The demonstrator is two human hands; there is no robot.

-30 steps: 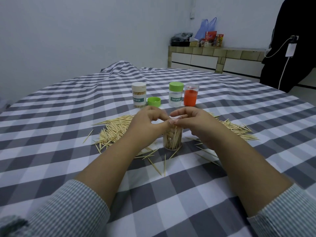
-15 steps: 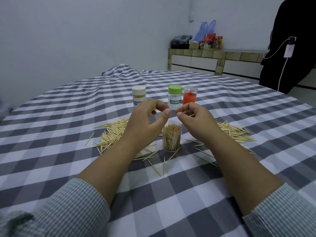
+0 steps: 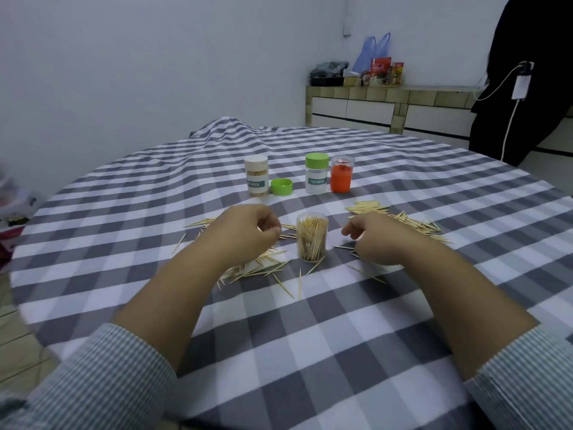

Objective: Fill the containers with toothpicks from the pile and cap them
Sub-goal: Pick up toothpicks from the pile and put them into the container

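Note:
A clear uncapped container (image 3: 312, 237) stands upright in the middle of the checked table, packed with toothpicks. My left hand (image 3: 245, 237) hovers just left of it over the left toothpick pile (image 3: 260, 266), fingers curled in to the thumb, with no toothpick visible in them. To the container's right, my right hand (image 3: 378, 238) hangs low with loosely curled fingers and holds nothing, beside the right toothpick pile (image 3: 412, 223). Neither hand touches the container. A loose green cap (image 3: 281, 186) lies farther back.
Behind the cap stand a white-capped toothpick container (image 3: 256, 180), a green-capped one (image 3: 316, 173) and an orange holder under a clear cover (image 3: 341, 174). Stray toothpicks (image 3: 299, 283) lie in front of the open container. A tiled counter (image 3: 387, 103) runs along the far wall.
Both hands were pinched together above the container's mouth. They have since parted and dropped, the left toward the left pile and the right toward the right pile.

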